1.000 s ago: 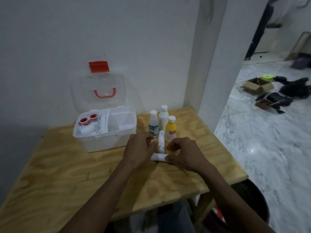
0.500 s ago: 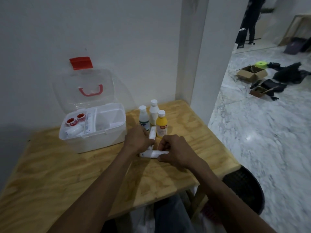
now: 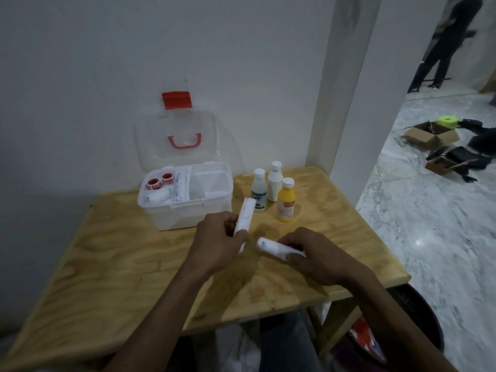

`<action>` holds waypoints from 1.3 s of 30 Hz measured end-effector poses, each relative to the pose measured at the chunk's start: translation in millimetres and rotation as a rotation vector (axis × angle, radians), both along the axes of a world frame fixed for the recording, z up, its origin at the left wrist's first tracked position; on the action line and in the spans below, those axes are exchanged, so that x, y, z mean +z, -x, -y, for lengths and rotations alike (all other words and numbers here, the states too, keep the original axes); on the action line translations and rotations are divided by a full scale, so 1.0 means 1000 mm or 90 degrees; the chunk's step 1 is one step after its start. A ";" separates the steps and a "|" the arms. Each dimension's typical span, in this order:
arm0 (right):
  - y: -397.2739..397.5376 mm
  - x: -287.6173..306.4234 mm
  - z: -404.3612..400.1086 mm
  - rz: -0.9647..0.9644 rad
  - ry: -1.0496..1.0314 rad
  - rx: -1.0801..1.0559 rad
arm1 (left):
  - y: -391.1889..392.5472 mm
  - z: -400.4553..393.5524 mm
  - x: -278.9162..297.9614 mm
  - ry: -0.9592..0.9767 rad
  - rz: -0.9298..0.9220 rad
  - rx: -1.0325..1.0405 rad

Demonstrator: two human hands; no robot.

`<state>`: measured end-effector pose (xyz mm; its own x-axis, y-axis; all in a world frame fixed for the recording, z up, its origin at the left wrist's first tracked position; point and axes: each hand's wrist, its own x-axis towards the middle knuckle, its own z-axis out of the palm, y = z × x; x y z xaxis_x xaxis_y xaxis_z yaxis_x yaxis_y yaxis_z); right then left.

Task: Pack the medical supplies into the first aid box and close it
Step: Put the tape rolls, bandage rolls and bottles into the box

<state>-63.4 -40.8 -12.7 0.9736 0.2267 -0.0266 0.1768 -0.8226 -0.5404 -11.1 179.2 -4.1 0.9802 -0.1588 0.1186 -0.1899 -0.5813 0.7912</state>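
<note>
1. Since half a second ago the two hands are coming apart: the two white rolls, then crossed and touching between the hands, are now separated, one in each hand.
2. A plywood table (image 3: 112, 267) is standing against a white wall, beside a white pillar (image 3: 346, 84); marble floor is stretching off to the right, with cardboard boxes (image 3: 429, 136) and dark items lying well away.
3. The first aid box (image 3: 185, 208) is sitting at the back of the table, its clear lid (image 3: 177, 138) standing open against the wall, red-capped items and a white roll lying in its left compartment.
4. Three bottles (image 3: 273, 191) are standing just right of the box.
5. The left hand (image 3: 217, 245) is gripping a white roll (image 3: 245, 216) tilted upward, near the box's front right corner.
6. The right hand (image 3: 316, 256) is gripping a second white roll (image 3: 273, 247) lying almost level, just above the tabletop.
7. Printing on the rolls and bottle labels is too blurred to read; fingers are hiding each roll's near end.
</note>
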 end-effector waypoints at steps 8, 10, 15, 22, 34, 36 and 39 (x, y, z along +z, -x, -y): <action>-0.009 0.024 -0.050 -0.027 -0.287 0.003 | 0.011 -0.060 0.016 0.171 0.046 0.055; -0.014 0.032 -0.064 -0.053 -0.384 0.021 | 0.010 -0.070 0.022 0.195 0.070 0.047; -0.041 0.052 -0.099 -0.046 -0.485 0.082 | -0.006 -0.090 0.045 0.193 0.159 0.047; -0.097 0.078 -0.119 0.210 -0.392 -0.055 | -0.052 -0.085 0.068 0.144 0.227 0.085; -0.141 0.063 -0.116 0.237 -0.080 0.021 | -0.094 -0.062 0.045 -0.145 0.225 0.056; -0.144 0.059 -0.115 0.240 -0.042 0.035 | -0.097 -0.063 0.038 -0.185 0.218 0.066; -0.149 0.053 -0.113 0.214 0.015 0.037 | -0.101 -0.066 0.029 -0.268 0.190 0.059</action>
<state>85.4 71.7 40.1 0.9145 0.2849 0.2872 0.3883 -0.8174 -0.4255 90.4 245.6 25.2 0.9255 -0.1668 0.3401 -0.3042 -0.8622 0.4050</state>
